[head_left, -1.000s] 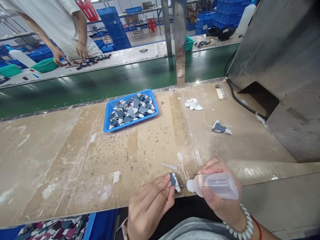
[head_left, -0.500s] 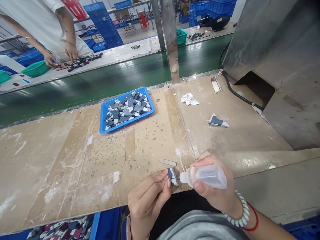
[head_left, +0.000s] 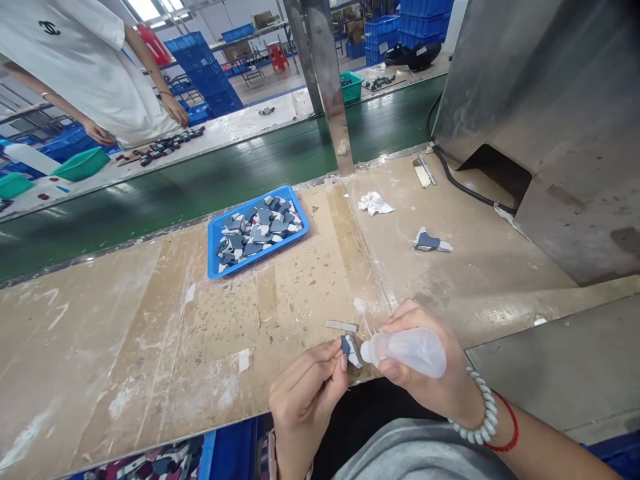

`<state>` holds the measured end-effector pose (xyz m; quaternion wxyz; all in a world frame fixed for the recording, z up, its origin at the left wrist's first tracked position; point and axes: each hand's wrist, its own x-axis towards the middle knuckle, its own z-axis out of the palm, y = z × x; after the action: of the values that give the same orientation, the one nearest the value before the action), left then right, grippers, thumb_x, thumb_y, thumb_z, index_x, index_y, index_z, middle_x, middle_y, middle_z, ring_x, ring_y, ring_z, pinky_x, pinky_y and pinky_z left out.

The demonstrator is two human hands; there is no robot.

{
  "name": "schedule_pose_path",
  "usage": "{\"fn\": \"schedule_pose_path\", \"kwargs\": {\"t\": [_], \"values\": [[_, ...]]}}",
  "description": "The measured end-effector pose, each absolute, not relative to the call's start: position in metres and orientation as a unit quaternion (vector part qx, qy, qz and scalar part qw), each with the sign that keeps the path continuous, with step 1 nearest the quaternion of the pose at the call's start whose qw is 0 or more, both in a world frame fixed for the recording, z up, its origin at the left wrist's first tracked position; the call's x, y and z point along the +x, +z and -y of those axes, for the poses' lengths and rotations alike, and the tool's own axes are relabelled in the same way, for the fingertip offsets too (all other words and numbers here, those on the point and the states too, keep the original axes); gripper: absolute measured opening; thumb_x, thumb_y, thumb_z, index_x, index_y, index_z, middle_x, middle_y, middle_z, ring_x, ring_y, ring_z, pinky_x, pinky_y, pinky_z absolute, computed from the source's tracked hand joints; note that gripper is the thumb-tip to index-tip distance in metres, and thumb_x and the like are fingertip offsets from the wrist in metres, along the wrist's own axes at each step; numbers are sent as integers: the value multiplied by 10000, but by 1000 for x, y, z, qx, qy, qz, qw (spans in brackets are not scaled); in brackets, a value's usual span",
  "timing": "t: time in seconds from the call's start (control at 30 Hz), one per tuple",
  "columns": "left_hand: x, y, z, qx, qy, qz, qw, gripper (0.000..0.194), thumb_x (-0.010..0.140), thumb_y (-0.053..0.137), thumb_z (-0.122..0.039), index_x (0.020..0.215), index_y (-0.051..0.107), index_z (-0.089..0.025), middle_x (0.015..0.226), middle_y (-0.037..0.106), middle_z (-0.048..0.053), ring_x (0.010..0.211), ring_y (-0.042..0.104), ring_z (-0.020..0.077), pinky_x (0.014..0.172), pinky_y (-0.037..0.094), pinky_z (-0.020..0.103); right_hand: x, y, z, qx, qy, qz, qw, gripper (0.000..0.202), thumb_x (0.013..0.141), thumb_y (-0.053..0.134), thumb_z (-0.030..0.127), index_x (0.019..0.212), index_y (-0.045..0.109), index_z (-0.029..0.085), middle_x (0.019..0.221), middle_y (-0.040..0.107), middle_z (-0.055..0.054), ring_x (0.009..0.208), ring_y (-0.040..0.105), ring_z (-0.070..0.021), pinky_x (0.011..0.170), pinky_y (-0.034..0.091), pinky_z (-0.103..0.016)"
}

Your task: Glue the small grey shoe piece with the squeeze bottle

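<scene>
Between the fingertips of my left hand [head_left: 309, 383] is a small grey-and-white piece [head_left: 351, 351], held just above the table's front edge. My right hand [head_left: 430, 360] is wrapped round a translucent squeeze bottle [head_left: 407, 351], tipped on its side. The bottle's white cap end points left at the piece and is very close to it; whether they touch I cannot tell. Just beyond the piece, a thin pale strip [head_left: 342, 326] lies on the table. A similar grey-and-white piece [head_left: 432, 241] rests farther back on the right.
A blue tray [head_left: 213, 257] heaped with grey-and-white pieces stands on the worktable [head_left: 165, 347]. Behind runs a green conveyor belt [head_left: 240, 170], with a metal post [head_left: 333, 100] beside it. A metal housing [head_left: 565, 153] bounds the right. A person [head_left: 85, 73] stands across the belt.
My view has shifted slightly. Both hands keep the piece and the bottle close together in much the same pose. The person opposite has drawn their hands back from the dark pieces.
</scene>
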<state>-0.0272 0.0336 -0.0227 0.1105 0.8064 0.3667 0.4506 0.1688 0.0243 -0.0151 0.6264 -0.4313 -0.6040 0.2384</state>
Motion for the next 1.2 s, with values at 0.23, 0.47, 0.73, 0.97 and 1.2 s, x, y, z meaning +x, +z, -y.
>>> {"fn": "schedule_pose_path", "kwargs": {"t": [0.23,0.47,0.73,0.97,1.2], "values": [[-28,-26,-33,806,448,-370,115,191,926,661,-34,798,683,-174,865,772,37,815,762,170,766,644,247,162,-13,-12,-393,134,678,606,297,900,743,455,1019,608,219,774,702,-34,643,707,-174,523,613,-252],[-29,-27,-31,813,442,-366,94,177,960,645,-83,811,682,-172,876,776,37,833,766,166,765,631,229,176,-24,4,-449,177,482,731,529,729,903,193,1171,616,242,1034,772,-35,930,769,-192,809,658,-243],[-37,-49,-10,844,378,-381,5,266,987,638,-122,1247,681,-161,1146,752,84,1152,692,257,944,644,376,226,-30,-9,-437,521,252,689,326,838,825,347,973,558,218,1000,717,-26,937,747,-170,862,618,-216],[-28,-42,-7,803,425,-417,-1,192,1021,549,-98,1157,683,-117,1041,752,78,1012,712,201,917,605,285,230,-41,-16,-559,357,348,662,601,791,844,475,1283,579,253,1120,746,-85,965,723,-214,785,592,-268],[-22,-17,3,775,450,-442,44,198,1068,469,-132,1076,667,-140,942,723,55,899,662,164,842,548,264,252,-55,-25,-689,275,516,427,745,708,807,650,1311,603,262,1174,730,-85,1052,685,-340,949,512,-501]]}}
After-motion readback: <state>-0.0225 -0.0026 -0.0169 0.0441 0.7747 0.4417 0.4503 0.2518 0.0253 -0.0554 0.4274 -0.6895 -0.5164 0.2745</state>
